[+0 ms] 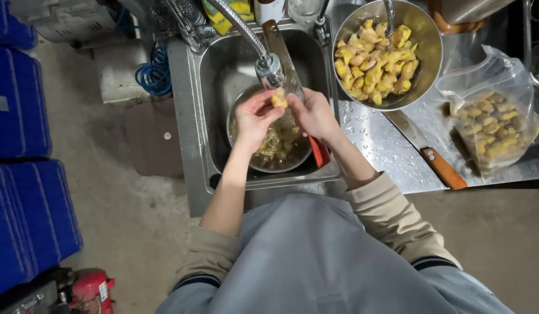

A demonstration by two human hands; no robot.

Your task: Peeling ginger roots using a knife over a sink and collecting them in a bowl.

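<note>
My left hand (253,118) and my right hand (313,114) meet over the steel sink (188,87), both pinching one yellow ginger piece (278,99) right under the flexible tap head (270,68). Below the hands a round metal bowl (242,154) sits in the sink, holding murky water and peelings. A red-handled tool (320,152) lies under my right wrist, against the bowl's rim.
A large steel bowl (427,55) of peeled yellow ginger stands on the wet counter at right. Beside it lie a clear plastic bag (495,122) of ginger and a wooden-handled knife (441,167). Blue crates (19,116) stack at left; a coiled blue hose (155,72) lies by the sink.
</note>
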